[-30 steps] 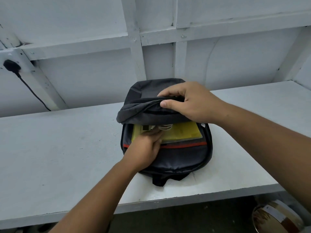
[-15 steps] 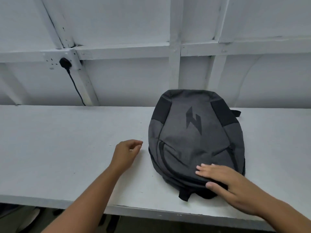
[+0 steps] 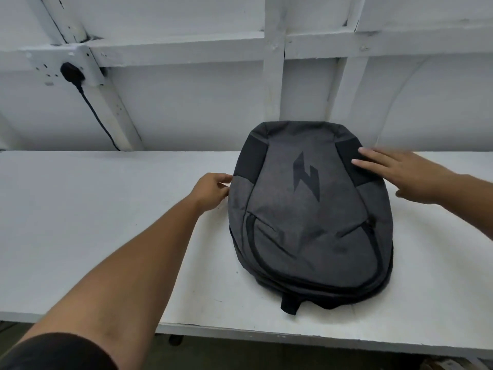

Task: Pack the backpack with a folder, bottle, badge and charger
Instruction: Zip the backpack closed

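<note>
The backpack (image 3: 309,209) lay flat, front panel up, on the white surface (image 3: 106,222) at centre right of the frame, its carry loop hanging toward the near edge. It looked closed, so the folder, bottle, badge and charger were out of sight; whether they were inside could not be told.

The left hand (image 3: 212,190) sat at the bag's left edge, fingertips curled against the seam, seemingly to steady or square it; whether that grip pinched any fabric could not be told. The right hand (image 3: 408,174), in the right of the frame, was spread flat, fingers on the black shoulder patch, holding nothing, probably pressing the bag down.

The only marking was a dark lightning-shaped logo (image 3: 306,175) on the panel; no readable writing showed. At upper left, a black plug (image 3: 71,72) sat in a wall socket.
</note>
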A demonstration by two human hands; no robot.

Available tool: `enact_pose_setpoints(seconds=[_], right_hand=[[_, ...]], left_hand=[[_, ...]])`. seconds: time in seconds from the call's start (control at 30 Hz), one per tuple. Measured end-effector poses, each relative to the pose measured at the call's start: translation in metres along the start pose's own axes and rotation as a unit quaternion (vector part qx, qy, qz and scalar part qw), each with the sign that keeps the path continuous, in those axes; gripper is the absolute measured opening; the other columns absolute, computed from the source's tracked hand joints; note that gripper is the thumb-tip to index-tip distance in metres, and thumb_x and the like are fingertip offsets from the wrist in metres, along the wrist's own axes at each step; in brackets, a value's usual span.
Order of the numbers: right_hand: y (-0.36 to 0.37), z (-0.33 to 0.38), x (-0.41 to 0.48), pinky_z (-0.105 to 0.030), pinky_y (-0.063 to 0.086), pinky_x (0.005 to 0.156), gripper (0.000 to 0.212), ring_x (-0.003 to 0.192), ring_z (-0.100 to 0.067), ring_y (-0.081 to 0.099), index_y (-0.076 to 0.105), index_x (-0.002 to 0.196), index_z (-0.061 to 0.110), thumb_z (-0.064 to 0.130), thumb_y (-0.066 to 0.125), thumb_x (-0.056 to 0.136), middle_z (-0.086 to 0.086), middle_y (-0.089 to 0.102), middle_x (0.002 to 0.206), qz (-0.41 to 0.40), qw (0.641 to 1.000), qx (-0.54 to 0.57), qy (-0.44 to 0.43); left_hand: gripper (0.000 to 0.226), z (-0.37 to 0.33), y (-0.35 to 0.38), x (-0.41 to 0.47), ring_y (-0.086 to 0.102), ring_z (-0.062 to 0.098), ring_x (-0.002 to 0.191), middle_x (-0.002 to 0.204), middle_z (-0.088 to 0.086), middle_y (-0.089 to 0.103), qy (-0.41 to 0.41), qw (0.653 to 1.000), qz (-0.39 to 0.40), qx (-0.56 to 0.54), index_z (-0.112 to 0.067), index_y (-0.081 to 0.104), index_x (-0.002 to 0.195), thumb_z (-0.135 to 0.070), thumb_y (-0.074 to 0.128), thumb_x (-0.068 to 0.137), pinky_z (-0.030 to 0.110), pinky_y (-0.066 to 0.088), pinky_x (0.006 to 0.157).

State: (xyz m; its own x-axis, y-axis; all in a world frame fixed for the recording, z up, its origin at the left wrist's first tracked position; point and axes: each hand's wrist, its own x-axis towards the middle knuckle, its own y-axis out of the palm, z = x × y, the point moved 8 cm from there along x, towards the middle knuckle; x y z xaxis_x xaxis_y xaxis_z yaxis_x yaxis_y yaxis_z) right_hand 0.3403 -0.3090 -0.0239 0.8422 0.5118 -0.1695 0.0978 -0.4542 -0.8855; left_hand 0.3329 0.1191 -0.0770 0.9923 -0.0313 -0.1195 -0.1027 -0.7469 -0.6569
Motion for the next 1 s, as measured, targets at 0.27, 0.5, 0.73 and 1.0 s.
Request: enact_pose_setpoints(seconds=[0.27, 0.5, 0.73, 1.0], right_hand=[[-0.008, 0.014, 0.054, -0.056, 0.02, 0.116, 0.119, 0.151, -0.032, 0.026, -0.006, 0.158, 0.026, 0.007, 0.074, 0.071, -0.01, 0.01, 0.168, -0.043, 0.98, -0.188, -0.054], [0.012, 0.019, 0.064, -0.048, 0.016, 0.122, 0.109, 0.154, -0.022, 0.011, -0.008, 0.16, 0.025, 0.002, 0.065, 0.082, 0.003, -0.005, 0.169, -0.034, 0.988, -0.112, -0.096], [0.02, 0.018, 0.05, -0.033, 0.025, 0.121, 0.092, 0.153, -0.01, 0.011, -0.015, 0.156, 0.039, 0.012, 0.052, 0.099, 0.013, -0.005, 0.166, -0.014, 0.996, 0.051, -0.076], [0.013, 0.031, 0.034, -0.033, 0.028, 0.119, 0.081, 0.153, -0.012, 0.018, -0.009, 0.155, 0.036, 0.017, 0.049, 0.101, 0.008, 0.005, 0.166, -0.033, 0.997, 0.057, -0.031]], left_hand=[[0.009, -0.003, 0.002, -0.004, 0.066, 0.02, 0.078, 0.09, -0.002, 0.072, 0.002, 0.998, 0.037, 0.041, -0.015, 0.072, 0.097, -0.013, 0.063, 0.097, 0.025, 0.053, 0.067], [0.012, 0.004, 0.002, -0.004, 0.059, 0.013, 0.078, 0.101, 0.001, 0.071, 0.017, 0.994, -0.007, 0.104, -0.017, 0.068, 0.096, -0.019, 0.057, 0.1, 0.015, 0.04, 0.063], [0.027, -0.01, -0.004, -0.013, 0.064, 0.025, 0.099, 0.116, 0.007, 0.07, 0.054, 0.959, -0.041, 0.274, -0.013, 0.068, 0.118, -0.024, 0.049, 0.104, 0.032, 0.049, 0.081], [0.031, -0.013, -0.009, -0.034, 0.063, 0.027, 0.1, 0.114, 0.009, 0.069, 0.07, 0.938, -0.057, 0.336, -0.013, 0.069, 0.118, -0.026, 0.044, 0.105, 0.036, 0.051, 0.08]])
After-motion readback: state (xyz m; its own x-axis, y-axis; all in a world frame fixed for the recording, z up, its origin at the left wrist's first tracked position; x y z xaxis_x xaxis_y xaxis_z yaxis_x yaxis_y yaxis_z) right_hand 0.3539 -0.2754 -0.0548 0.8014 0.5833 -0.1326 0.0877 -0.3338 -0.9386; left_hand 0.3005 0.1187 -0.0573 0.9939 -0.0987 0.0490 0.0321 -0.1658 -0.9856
